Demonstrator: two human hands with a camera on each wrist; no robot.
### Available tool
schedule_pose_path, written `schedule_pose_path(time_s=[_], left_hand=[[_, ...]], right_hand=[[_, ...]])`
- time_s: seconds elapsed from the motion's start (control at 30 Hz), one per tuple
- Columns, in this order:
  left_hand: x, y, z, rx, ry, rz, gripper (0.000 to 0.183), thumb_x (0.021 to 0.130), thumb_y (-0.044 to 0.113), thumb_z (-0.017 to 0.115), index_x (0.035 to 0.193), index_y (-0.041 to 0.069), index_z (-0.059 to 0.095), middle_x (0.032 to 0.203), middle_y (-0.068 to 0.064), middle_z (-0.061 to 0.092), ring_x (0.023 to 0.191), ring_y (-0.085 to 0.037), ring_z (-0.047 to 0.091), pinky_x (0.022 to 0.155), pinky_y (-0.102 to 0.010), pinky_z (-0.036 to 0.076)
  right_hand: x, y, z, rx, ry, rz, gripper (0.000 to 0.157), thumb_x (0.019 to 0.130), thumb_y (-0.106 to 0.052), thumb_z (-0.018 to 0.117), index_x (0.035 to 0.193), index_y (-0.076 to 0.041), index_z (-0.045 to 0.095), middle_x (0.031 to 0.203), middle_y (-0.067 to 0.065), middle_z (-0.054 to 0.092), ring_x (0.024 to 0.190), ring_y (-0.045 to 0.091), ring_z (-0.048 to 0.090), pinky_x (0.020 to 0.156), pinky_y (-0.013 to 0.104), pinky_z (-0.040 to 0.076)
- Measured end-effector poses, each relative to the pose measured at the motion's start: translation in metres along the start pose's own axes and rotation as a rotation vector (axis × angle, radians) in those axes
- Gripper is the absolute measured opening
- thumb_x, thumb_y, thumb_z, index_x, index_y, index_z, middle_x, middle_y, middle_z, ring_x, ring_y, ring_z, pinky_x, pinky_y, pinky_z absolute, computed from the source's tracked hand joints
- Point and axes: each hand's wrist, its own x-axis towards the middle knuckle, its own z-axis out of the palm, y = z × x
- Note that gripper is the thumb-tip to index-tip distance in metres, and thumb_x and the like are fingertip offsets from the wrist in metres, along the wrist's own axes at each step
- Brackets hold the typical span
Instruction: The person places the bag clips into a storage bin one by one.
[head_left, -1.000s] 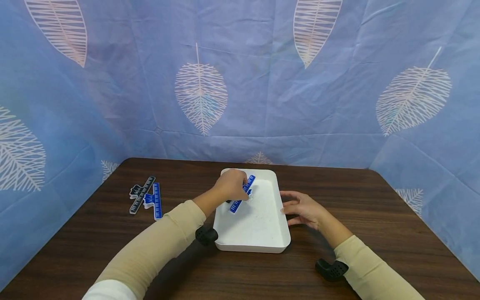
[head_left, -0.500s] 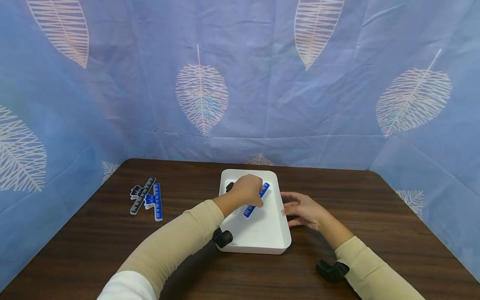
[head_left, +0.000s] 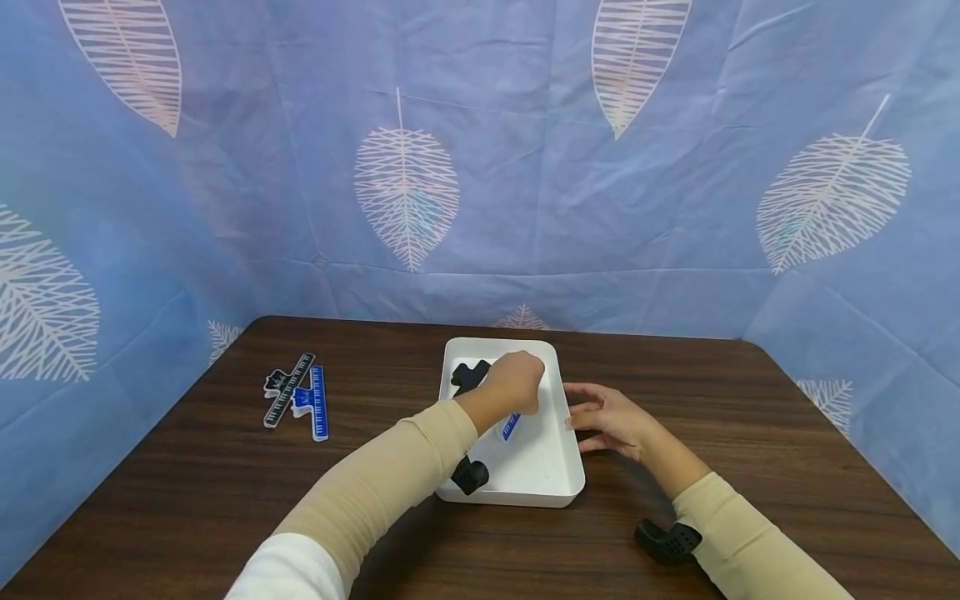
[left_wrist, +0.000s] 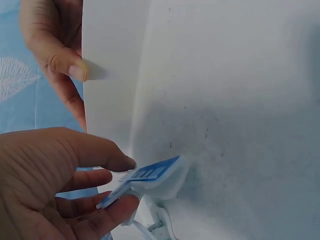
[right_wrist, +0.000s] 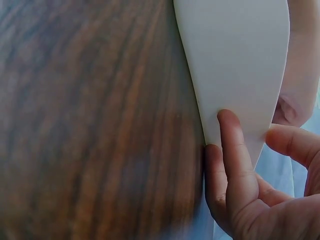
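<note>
My left hand is low inside the white tray. It pinches a blue clip with a piano-key pattern between thumb and fingers. Up close in the left wrist view, the blue clip is tilted, its pale jaw side facing the tray floor. Behind my left wrist a black clip lies in the tray, partly covered by the forearm. My right hand touches the tray's right side, with its thumb at the rim and its fingers spread along the outer wall.
On the brown table, left of the tray, lie another black piano-key clip and another blue one, their ends close together. A blue curtain with leaf prints hangs behind the table.
My left hand has moved right across the tray with the blue clip and lowered it, uncovering more of the black clip. My right hand has stayed at the tray's side.
</note>
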Motion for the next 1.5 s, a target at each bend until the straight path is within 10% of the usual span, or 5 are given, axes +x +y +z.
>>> schedule_pose_path(time_s=[0.57, 0.77, 1.13, 1.5], left_hand=[[-0.005, -0.006, -0.015, -0.047, 0.032, 0.016, 0.016, 0.080, 0.022, 0.076, 0.089, 0.015, 0.065, 0.071, 0.005, 0.059, 0.061, -0.011, 0.055, 0.051, -0.025, 0.046], [-0.011, -0.010, -0.019, -0.101, 0.034, 0.010, 0.027, 0.080, 0.022, 0.077, 0.106, 0.015, 0.072, 0.092, 0.004, 0.067, 0.071, -0.009, 0.057, 0.057, -0.025, 0.049], [-0.025, -0.026, -0.022, -0.048, -0.023, 0.219, 0.045, 0.083, 0.039, 0.076, 0.122, 0.018, 0.068, 0.112, 0.002, 0.062, 0.096, -0.011, 0.058, 0.084, -0.034, 0.053], [-0.046, -0.039, -0.025, -0.027, 0.024, 0.295, 0.051, 0.083, 0.044, 0.075, 0.127, 0.020, 0.065, 0.110, 0.001, 0.060, 0.089, -0.011, 0.057, 0.077, -0.030, 0.052]], right_hand=[[0.000, 0.001, 0.001, -0.005, 0.023, 0.007, 0.078, 0.089, 0.001, 0.063, 0.153, 0.002, 0.018, 0.135, 0.035, 0.045, 0.101, 0.031, 0.065, 0.078, 0.047, 0.056], [-0.001, 0.000, 0.002, -0.001, 0.022, 0.010, 0.078, 0.089, 0.001, 0.063, 0.152, 0.003, 0.018, 0.134, 0.036, 0.045, 0.100, 0.030, 0.065, 0.078, 0.047, 0.056], [0.000, 0.000, 0.000, 0.005, 0.010, 0.007, 0.077, 0.089, 0.001, 0.062, 0.152, 0.003, 0.017, 0.135, 0.037, 0.043, 0.100, 0.030, 0.065, 0.076, 0.045, 0.057], [0.001, 0.000, 0.001, -0.006, 0.016, 0.009, 0.077, 0.090, 0.000, 0.062, 0.153, 0.002, 0.017, 0.136, 0.037, 0.042, 0.101, 0.031, 0.065, 0.078, 0.046, 0.056]])
